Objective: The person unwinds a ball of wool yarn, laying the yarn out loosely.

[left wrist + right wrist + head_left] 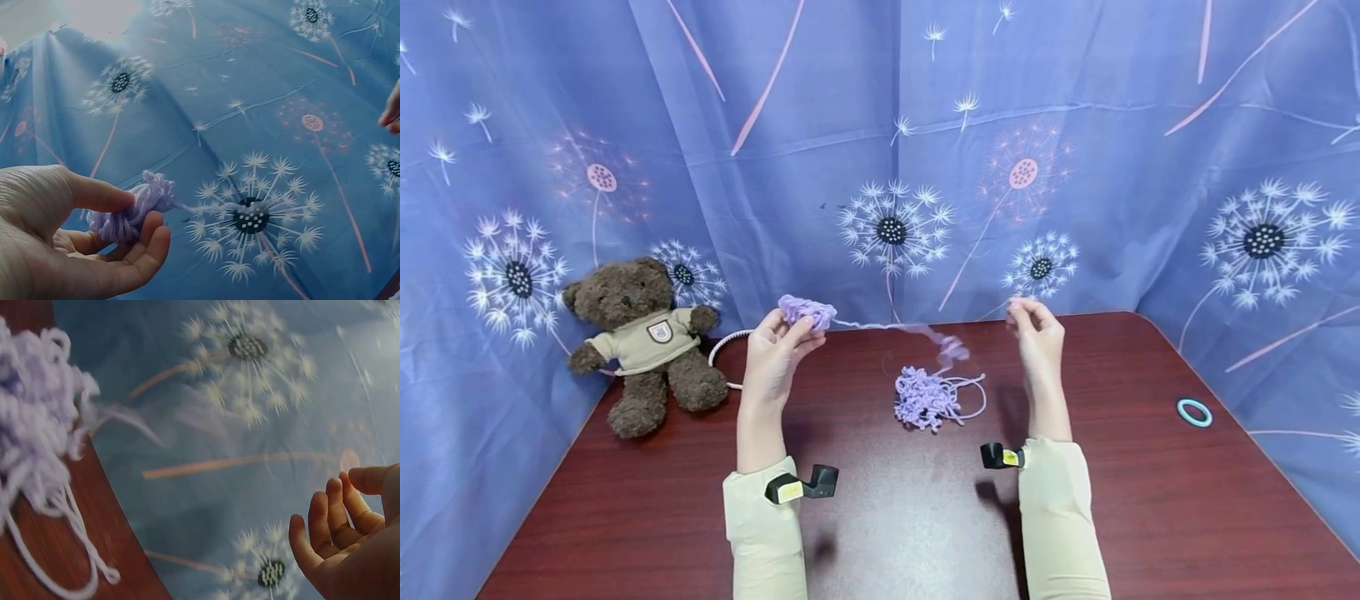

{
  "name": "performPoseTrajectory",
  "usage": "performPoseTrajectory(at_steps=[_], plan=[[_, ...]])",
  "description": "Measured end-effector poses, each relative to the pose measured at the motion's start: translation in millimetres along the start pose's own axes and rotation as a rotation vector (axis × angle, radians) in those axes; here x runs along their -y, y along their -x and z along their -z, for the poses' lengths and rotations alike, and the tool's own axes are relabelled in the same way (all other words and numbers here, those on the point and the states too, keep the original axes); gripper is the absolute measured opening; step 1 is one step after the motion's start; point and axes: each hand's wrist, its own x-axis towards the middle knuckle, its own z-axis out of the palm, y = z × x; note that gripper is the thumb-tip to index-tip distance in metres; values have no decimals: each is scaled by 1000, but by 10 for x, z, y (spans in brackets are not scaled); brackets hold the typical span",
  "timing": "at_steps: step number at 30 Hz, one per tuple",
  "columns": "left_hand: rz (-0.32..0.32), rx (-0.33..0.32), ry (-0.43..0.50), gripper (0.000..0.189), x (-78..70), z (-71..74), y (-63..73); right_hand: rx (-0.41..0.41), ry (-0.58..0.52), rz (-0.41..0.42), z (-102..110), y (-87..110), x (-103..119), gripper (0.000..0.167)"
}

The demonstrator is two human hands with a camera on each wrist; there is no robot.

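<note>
My left hand (771,362) pinches a small wound bundle of lilac yarn (808,312) between thumb and fingers, raised near the table's back edge. From that bundle a strand (872,326) runs rightward through the air to a blurred tangle (953,348). Below the tangle, a loose, curly heap of the same yarn (925,400) lies on the table, with a loop trailing to its right. On the other side, my right hand (1041,354) is lifted, its thumb close to the bent fingertips. No yarn shows between those fingertips (344,478) in the right wrist view.
A brown teddy bear (658,342) in a beige shirt sits at the table's left back, beside a white cord (722,340). At the right lies a light blue ring (1193,412). A blue dandelion-print curtain (790,208) stands behind the dark red table (1150,500).
</note>
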Motion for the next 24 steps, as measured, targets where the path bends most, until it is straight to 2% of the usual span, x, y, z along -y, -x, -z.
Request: performPoseTrajectory(at_steps=[2,5,8,10,13,16,19,24], plan=[[-4,11,-4,20,26,-29,-3,41,32,17,-100,43,-11,8],[0,33,-17,21,61,-89,-7,107,71,32,-263,127,-19,16],[13,65,-44,23,88,-153,0,206,123,55,-450,257,-14,22],[29,89,-65,23,105,-194,6,295,170,86,-579,358,-11,23],[47,127,-88,23,123,-253,16,470,217,143,-751,528,8,25],[47,157,-106,26,137,-296,26,614,247,165,-877,669,9,30],[53,174,-118,28,148,-322,39,673,283,145,-941,764,8,34],[60,183,-127,29,157,-338,54,698,290,133,-959,806,6,31]])
